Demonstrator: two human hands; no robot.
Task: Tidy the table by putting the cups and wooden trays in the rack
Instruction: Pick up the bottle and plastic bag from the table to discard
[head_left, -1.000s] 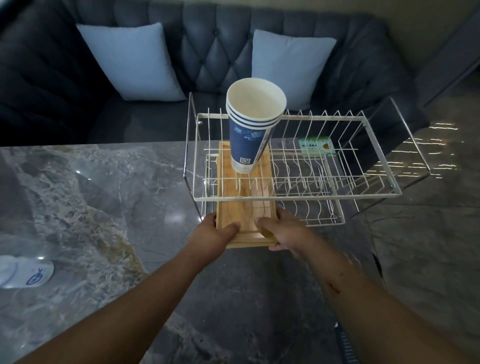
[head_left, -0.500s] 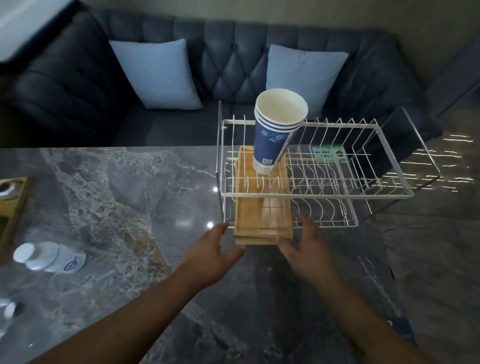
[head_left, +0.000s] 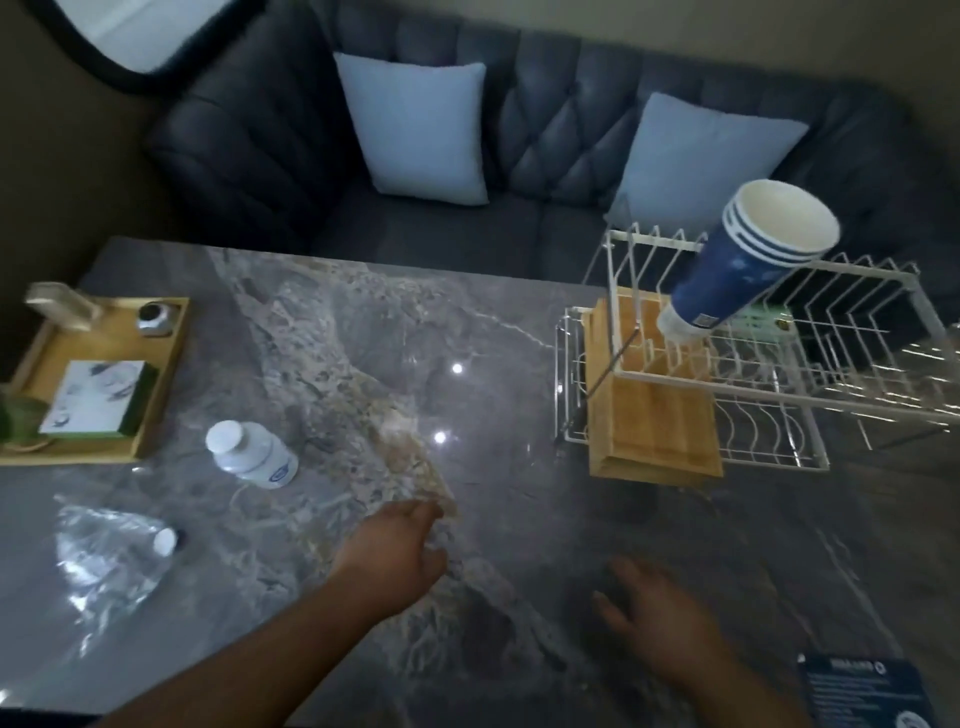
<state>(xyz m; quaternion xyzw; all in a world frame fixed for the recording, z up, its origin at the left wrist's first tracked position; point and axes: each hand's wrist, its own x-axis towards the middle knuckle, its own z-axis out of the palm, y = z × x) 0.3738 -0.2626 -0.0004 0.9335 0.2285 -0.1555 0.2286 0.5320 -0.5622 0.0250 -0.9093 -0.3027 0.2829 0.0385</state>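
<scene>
Both hands are pulling back off the wooden trays (head_left: 657, 415) in the rack (head_left: 779, 410); left hand (head_left: 400, 551) and right hand (head_left: 649, 608) are hovering empty, fingers loose.

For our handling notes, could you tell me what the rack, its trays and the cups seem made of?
Rack: thin white-coated wire, probably metal. Trays: pale wood, perhaps bamboo, matte with visible grooves. Cups: likely paper, blue print, rolled white rims.

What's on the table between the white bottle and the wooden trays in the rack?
Nothing. In the head view, the stretch from white bottle to wooden trays is bare marble table, with only two light glints.
</scene>
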